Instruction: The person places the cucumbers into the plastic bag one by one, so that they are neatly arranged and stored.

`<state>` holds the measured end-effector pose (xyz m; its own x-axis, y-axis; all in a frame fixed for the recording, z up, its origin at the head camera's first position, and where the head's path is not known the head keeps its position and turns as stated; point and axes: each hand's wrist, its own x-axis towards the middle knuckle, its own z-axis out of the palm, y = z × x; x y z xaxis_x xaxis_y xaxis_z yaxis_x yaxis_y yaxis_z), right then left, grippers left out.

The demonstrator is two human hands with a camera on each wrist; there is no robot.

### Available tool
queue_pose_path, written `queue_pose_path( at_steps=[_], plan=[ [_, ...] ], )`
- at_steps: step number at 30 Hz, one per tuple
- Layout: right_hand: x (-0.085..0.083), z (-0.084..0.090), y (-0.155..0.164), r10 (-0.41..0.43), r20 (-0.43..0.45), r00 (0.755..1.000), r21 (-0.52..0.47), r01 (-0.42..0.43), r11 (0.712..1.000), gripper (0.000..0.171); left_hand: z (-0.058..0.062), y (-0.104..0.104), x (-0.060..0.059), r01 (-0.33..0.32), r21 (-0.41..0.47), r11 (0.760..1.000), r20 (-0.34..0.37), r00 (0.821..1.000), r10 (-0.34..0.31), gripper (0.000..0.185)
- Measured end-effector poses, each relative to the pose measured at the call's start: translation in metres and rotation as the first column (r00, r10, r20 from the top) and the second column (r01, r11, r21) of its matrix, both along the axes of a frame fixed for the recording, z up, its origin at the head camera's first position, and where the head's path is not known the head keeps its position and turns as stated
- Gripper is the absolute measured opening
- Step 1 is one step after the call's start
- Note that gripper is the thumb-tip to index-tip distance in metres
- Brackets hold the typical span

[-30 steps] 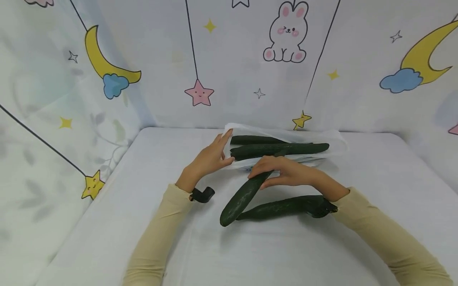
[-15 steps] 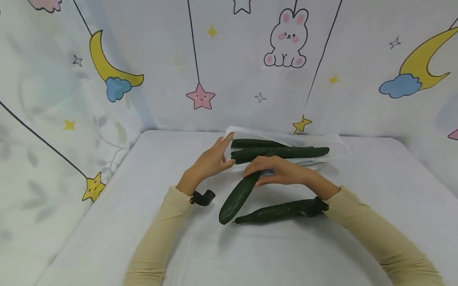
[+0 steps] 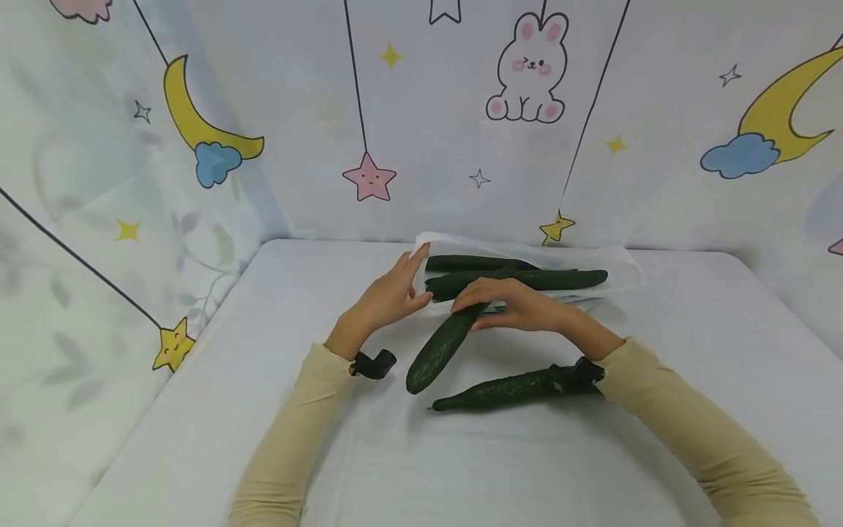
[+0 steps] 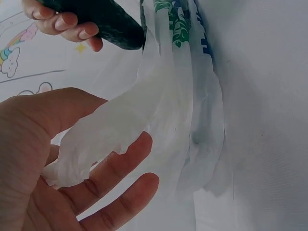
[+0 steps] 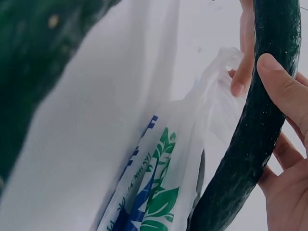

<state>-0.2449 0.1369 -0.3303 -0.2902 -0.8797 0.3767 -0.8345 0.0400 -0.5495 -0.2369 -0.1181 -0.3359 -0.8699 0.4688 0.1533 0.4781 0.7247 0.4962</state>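
In the head view my right hand (image 3: 520,306) grips a dark green cucumber (image 3: 440,357) at its far part, the near end slanting down over the table. The right wrist view shows the thumb and fingers on either side of this cucumber (image 5: 250,130), its lower end at the mouth of a white plastic bag (image 5: 166,183). My left hand (image 3: 385,296) has thumb and fingers spread at the bag's left mouth, thin plastic (image 4: 120,110) stretched across them. Two cucumbers (image 3: 566,279) lie side by side in the bag. Another cucumber (image 3: 503,394) lies on the table, its right end behind the right wrist.
The white table (image 3: 560,468) runs back to a cloth backdrop (image 3: 435,146) printed with moons, stars and a rabbit. The bag has green and blue print. A black wrist camera (image 3: 374,364) sits on the left wrist, another (image 3: 582,372) on the right.
My right hand and the held cucumber have shifted slightly left, then up toward the bag; its near end is now higher above the table. My left hand has stayed at the bag's mouth.
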Motion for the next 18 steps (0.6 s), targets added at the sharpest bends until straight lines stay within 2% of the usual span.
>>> queue_pose_path(
  at_steps=[7, 15, 18],
  plan=[
    [-0.003, 0.003, 0.001, -0.057, -0.022, 0.998, 0.02, 0.057, 0.998, 0.042, -0.002, -0.001, -0.001, 0.008, 0.001, 1.0, -0.009, 1.0, -0.008, 0.079],
    [0.002, 0.026, 0.002, -0.113, -0.021, 0.993, 0.064, 0.114, 0.991, 0.039, -0.001, 0.001, -0.003, 0.019, 0.001, 1.0, -0.022, 1.0, -0.019, 0.078],
    [-0.003, 0.021, 0.005, -0.129, -0.011, 0.992, 0.066, 0.129, 0.989, 0.04, -0.002, 0.0, -0.002, 0.015, -0.003, 1.0, -0.009, 1.0, -0.015, 0.078]
  ],
)
